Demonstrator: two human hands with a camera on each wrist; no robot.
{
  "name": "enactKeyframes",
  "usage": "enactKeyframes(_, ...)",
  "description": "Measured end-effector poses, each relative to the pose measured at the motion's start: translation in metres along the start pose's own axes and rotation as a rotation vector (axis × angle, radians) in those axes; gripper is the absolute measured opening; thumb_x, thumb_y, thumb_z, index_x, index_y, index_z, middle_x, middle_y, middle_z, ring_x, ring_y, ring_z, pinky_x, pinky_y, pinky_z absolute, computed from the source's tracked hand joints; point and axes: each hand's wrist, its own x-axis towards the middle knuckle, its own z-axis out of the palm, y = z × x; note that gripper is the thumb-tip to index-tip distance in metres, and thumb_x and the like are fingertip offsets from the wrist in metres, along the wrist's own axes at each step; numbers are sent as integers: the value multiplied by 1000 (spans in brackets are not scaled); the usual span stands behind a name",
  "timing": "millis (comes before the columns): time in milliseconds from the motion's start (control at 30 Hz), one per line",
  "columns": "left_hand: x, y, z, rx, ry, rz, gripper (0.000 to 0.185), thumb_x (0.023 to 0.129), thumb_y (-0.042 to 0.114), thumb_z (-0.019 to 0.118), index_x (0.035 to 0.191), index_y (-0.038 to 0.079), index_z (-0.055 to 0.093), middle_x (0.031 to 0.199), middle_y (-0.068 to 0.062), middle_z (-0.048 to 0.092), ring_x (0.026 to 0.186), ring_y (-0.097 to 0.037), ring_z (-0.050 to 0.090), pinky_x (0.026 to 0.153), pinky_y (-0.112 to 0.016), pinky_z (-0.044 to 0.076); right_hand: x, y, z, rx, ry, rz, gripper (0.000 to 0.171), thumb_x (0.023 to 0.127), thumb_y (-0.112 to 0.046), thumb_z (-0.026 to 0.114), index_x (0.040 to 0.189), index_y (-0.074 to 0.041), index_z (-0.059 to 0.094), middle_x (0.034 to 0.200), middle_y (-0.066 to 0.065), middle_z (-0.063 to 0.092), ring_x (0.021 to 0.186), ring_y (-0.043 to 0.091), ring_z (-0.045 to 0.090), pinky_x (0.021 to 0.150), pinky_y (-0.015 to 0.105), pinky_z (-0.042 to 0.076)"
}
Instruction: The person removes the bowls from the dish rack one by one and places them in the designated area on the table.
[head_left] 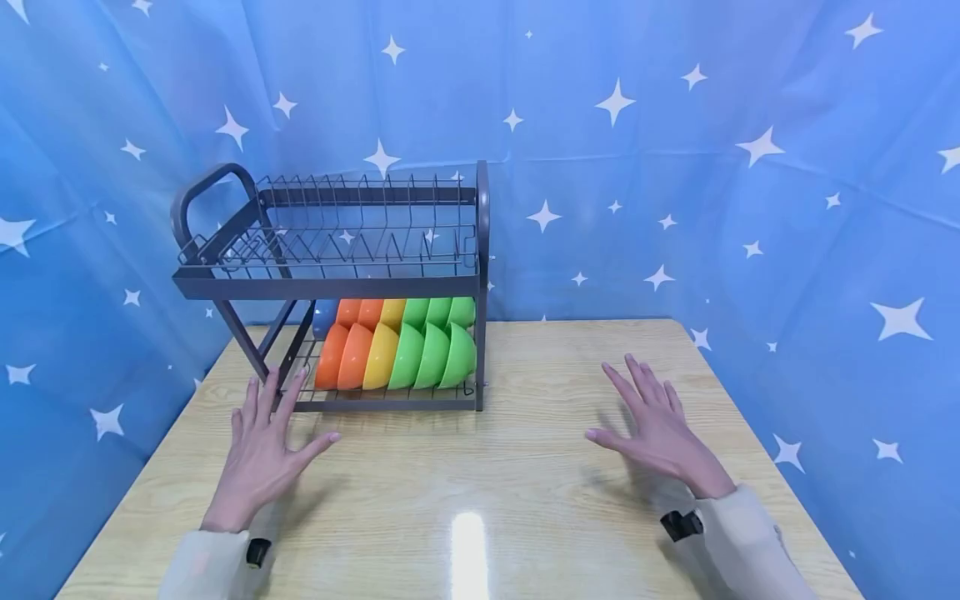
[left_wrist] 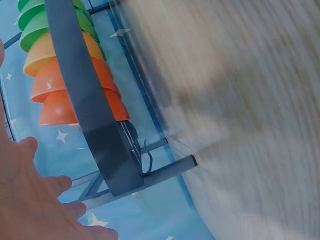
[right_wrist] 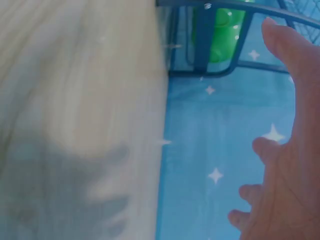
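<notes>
Where bowls (head_left: 397, 354) stand, no readable writing

Glossy wood-grain table (head_left: 525, 500), matt grey metal rack (head_left: 330, 287), shiny plastic bowls (head_left: 397, 354)

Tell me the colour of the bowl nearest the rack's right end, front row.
Green, seen best in the head view.

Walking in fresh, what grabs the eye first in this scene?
The rows of bright orange, yellow and green plastic bowls, standing on edge in the lower tier of a dark grey two-tier metal dish rack at the back left of the wooden table. In front, the left hand and right hand spread open above the tabletop.
</notes>
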Motion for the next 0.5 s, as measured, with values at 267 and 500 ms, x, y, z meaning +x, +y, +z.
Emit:
enactKeyframes(267,1,8,-2,-38,48,32,102,89,61,71,166,32,10,174,-14,4,158,-46,0,118,-78,13,16,-20,-6,100,-5,-62,98,90,-57,72,165,-30,16,174,6,-2,160,41,1,123,71,6)
enactKeyframes(500,12,21,-8,-124,135,40,92,95,52,69,165,31,15,171,-15,18,155,-45,19,108,-79,31,37,-42,-14,175,-2,-119,98,90,-52,75,165,-33,15,175,0,0,159,42,8,116,79,18)
